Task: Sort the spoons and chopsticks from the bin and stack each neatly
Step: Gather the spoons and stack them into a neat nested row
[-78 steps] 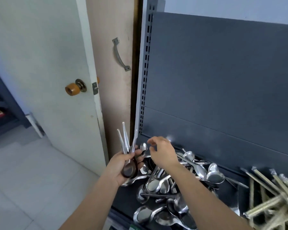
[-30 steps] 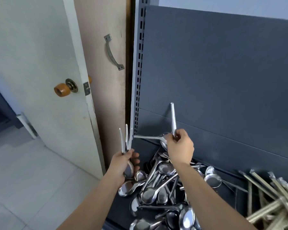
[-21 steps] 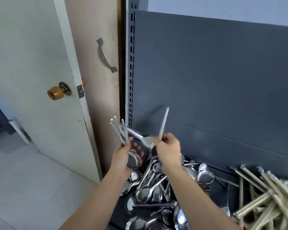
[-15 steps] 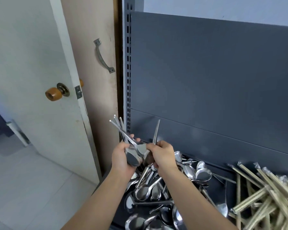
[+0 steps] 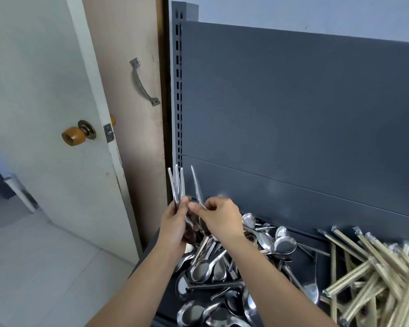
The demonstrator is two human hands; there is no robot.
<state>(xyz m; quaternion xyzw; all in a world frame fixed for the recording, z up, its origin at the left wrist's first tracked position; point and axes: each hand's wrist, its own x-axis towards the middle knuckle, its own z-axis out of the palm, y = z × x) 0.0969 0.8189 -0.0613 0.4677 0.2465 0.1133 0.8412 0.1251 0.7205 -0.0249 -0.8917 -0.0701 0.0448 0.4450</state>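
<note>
My left hand (image 5: 175, 226) grips a bunch of steel spoons (image 5: 177, 185), handles pointing up, bowls down in the palm. My right hand (image 5: 219, 217) pinches one more spoon (image 5: 196, 185) by its neck and holds it right against that bunch. Below both hands a loose pile of steel spoons (image 5: 224, 272) lies on the dark shelf (image 5: 314, 246). At the right edge lies a heap of wrapped chopsticks (image 5: 376, 270), crossing each other.
The shelf's grey back panel (image 5: 293, 114) rises behind the piles, with a slotted upright (image 5: 178, 90) at its left. Left of it stand a door with an orange knob (image 5: 72, 136) and a panel with a metal handle (image 5: 142, 84). Tiled floor lies lower left.
My right hand lifted spoons from the pile and brought them left to the bunch. The hands are now together, and the handles stand more upright.
</note>
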